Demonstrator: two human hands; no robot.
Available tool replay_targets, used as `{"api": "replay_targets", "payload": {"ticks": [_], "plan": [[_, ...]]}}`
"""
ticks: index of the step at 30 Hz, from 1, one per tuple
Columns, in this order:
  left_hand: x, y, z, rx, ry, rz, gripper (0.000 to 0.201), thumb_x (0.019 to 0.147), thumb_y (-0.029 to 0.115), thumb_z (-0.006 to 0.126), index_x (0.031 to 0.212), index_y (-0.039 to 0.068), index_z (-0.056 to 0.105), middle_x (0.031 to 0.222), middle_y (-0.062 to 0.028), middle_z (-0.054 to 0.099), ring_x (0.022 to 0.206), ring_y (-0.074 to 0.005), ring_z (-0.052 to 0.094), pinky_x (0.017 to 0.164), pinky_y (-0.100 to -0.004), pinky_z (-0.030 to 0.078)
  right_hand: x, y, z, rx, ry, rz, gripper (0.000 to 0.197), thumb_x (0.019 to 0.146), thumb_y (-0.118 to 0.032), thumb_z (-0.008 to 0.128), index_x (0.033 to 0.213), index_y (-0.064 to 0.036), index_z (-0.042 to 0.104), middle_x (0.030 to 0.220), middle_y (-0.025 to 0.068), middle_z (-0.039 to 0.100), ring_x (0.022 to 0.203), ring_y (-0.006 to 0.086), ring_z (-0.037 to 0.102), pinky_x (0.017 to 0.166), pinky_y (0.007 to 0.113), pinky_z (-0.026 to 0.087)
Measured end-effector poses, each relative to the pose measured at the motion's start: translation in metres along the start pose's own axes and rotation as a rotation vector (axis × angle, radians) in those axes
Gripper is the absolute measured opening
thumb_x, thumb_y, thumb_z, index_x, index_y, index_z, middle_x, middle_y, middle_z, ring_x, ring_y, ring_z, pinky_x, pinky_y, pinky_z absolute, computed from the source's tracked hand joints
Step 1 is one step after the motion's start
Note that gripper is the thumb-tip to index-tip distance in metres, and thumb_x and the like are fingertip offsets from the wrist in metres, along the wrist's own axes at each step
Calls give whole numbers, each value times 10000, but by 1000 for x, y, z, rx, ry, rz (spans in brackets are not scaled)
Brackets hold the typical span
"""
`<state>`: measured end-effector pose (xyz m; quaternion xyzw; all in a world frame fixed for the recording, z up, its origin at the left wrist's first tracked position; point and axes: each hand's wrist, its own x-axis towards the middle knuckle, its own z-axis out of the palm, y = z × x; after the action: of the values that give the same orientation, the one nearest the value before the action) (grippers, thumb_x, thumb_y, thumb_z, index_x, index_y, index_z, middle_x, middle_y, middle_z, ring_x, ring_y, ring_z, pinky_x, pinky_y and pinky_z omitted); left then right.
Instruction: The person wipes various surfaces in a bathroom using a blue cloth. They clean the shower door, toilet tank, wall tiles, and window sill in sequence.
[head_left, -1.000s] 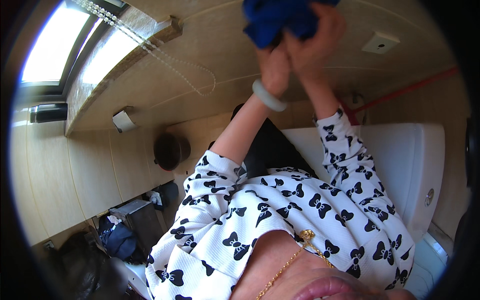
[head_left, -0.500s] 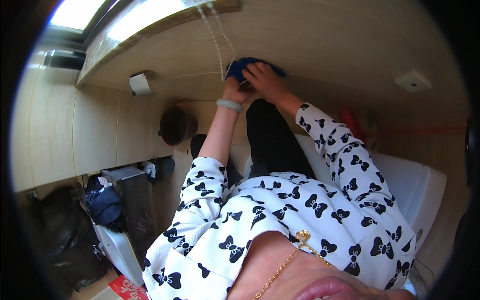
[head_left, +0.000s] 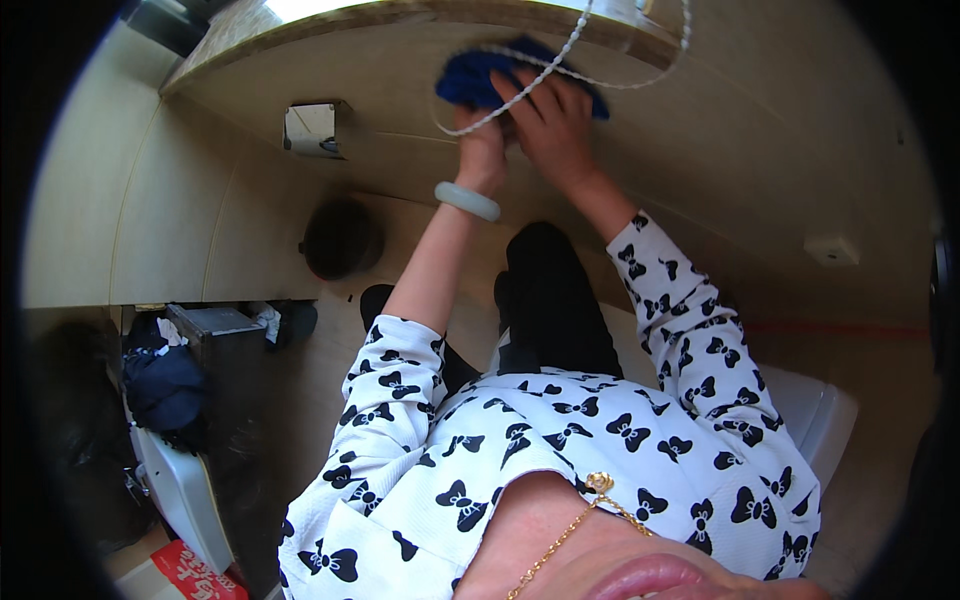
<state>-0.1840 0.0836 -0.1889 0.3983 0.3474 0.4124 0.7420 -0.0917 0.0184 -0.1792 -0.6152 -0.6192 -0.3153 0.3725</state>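
Note:
A dark blue cloth (head_left: 470, 78) is bunched up close to the pale wall, just under the stone-edged windowsill. My left hand (head_left: 482, 150) has its fingers closed at the cloth's lower side, partly hidden; a pale bangle (head_left: 467, 200) circles that wrist. On the cloth's right part lies my right hand (head_left: 552, 125), its fingers bent into the fabric. A looped white beaded cord (head_left: 577, 35) hangs across the cloth and passes in front of my fingers.
The windowsill (head_left: 400, 12) juts out above my hands. A metal paper holder (head_left: 312, 130) sticks out from the wall at left, above a dark bin (head_left: 343, 240). Dark clothes (head_left: 165, 388) lie at far left, and a white toilet (head_left: 815, 415) is behind me at right.
Both hands and the blue cloth have moved up toward the windowsill and slightly right. The beaded cord now swings out in a wide loop. My viewpoint has shifted a little.

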Motion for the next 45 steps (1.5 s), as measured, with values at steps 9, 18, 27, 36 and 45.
{"api": "replay_targets", "payload": {"ticks": [9, 18, 27, 36, 45], "plan": [[3, -14, -45, 65, 238, -233, 349, 974, 175, 389, 1312, 91, 419, 1220, -150, 547, 1029, -299, 608, 760, -487, 552, -27, -7, 25, 200, -292, -176, 486, 805, -105, 587, 1289, -93, 552, 1269, 66, 566, 1195, 226, 517, 1053, 390, 371], [34, -7, -55, -160, 207, 153, 299, 965, 256, 516, 1229, 122, 471, 1111, -86, 587, 995, -186, 592, 765, -329, 517, 39, -40, 34, 949, -240, 414, 601, 807, -120, 672, 1359, -39, 448, 1102, 93, 634, 967, 218, 605, 880, 333, 471], [-9, -29, -24, -673, 234, -190, 437, 895, 380, 637, 1114, 18, 526, 1139, -133, 581, 1057, -250, 561, 907, -406, 450, 37, -14, 2, 2143, -553, 768, 343, 991, -343, 482, 1172, -76, 600, 916, 77, 635, 801, 120, 569, 729, 243, 457], [-19, -5, 18, 774, 407, 901, 635, 912, 254, 610, 1332, -115, 310, 1296, -284, 343, 1147, -397, 418, 996, -459, 316, -52, 35, -90, 2809, 405, 937, 307, 967, -379, 502, 953, -124, 673, 631, -30, 513, 692, 102, 486, 705, 274, 352], [21, 51, 5, 912, 702, 1078, 586, 869, 264, 635, 1261, -95, 389, 1212, -292, 425, 1110, -474, 418, 1018, -521, 305, -111, -25, -53, 2533, -102, 1745, 365, 979, -300, 470, 1231, -54, 565, 1010, 81, 644, 858, 177, 583, 775, 343, 446]]}}
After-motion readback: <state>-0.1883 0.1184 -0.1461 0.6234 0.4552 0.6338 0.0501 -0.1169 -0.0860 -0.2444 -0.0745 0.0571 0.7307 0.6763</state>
